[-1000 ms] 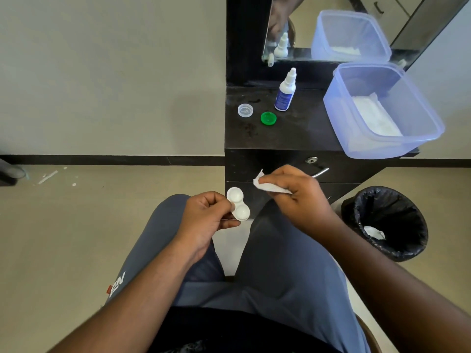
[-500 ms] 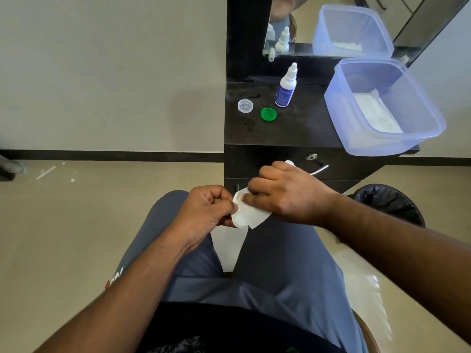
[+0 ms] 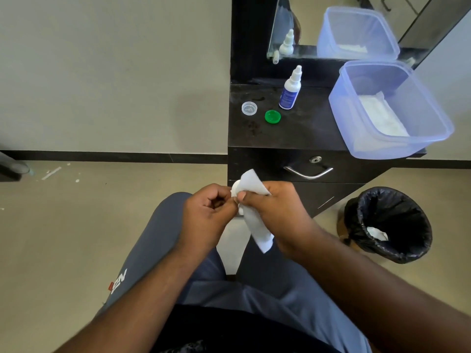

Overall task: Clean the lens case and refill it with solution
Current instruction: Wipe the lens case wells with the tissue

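My left hand [image 3: 207, 212] grips the white lens case [image 3: 235, 187] above my lap; only a small edge of the case shows past the tissue. My right hand [image 3: 276, 212] is shut on a white tissue [image 3: 254, 220], pressed over the case with the thumb on it. On the black counter [image 3: 305, 133] stand the white solution bottle [image 3: 290, 89] with a blue label, a clear cap [image 3: 249, 108] and a green cap [image 3: 272, 116].
A translucent blue tub [image 3: 397, 146] holding white tissues sits at the counter's right end. Below it is a drawer with a metal handle [image 3: 308, 173]. A black-lined bin [image 3: 387, 222] stands on the floor at right. A mirror [image 3: 305, 26] rises behind the counter.
My right hand brought the tissue from beside the case onto it, and the tissue now wraps over the case. The left hand kept its hold.
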A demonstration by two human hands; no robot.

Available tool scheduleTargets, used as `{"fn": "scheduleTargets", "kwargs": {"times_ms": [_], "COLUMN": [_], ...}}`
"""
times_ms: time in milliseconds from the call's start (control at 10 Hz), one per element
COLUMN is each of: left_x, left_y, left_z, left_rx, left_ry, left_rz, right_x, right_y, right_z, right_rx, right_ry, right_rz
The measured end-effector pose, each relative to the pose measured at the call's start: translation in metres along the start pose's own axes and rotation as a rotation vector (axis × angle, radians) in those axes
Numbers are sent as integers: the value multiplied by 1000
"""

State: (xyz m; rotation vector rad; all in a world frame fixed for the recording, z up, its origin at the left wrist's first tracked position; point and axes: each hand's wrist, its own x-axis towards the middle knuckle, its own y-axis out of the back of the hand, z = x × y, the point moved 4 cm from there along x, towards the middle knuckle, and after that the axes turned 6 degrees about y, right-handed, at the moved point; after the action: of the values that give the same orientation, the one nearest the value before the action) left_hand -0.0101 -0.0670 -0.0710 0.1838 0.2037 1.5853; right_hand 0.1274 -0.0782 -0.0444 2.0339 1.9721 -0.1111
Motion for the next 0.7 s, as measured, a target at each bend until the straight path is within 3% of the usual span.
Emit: {"fn": "scheduleTargets", "kwargs": {"times_ms": [100, 200, 300, 400, 500, 600, 700], "left_x": [1, 5, 7, 13, 17, 16, 15], "left_y": [0, 2, 3, 2, 1, 0, -3], "left_z": [6, 8, 6, -2, -10, -13, -11], "left_rx": [24, 83, 84, 54, 25, -73, -221], "left_ry": [-80, -161, -143, -18, 128, 298, 450], "left_rz": [-25, -60, -98, -80, -105, -194, -318], "right_x": [-7, -6, -9, -8, 3, 14, 14], "right_y": [-10, -18, -21, -12, 15, 47, 42], "right_z": [8, 9, 14, 14, 5, -31, -38], "right_rx": [503, 728, 831, 843, 679, -253, -1149], "right_ry": [-309, -441, -457, -400, -164, 614, 1349], "right_rz": [83, 134, 143, 159, 253, 211, -135]}}
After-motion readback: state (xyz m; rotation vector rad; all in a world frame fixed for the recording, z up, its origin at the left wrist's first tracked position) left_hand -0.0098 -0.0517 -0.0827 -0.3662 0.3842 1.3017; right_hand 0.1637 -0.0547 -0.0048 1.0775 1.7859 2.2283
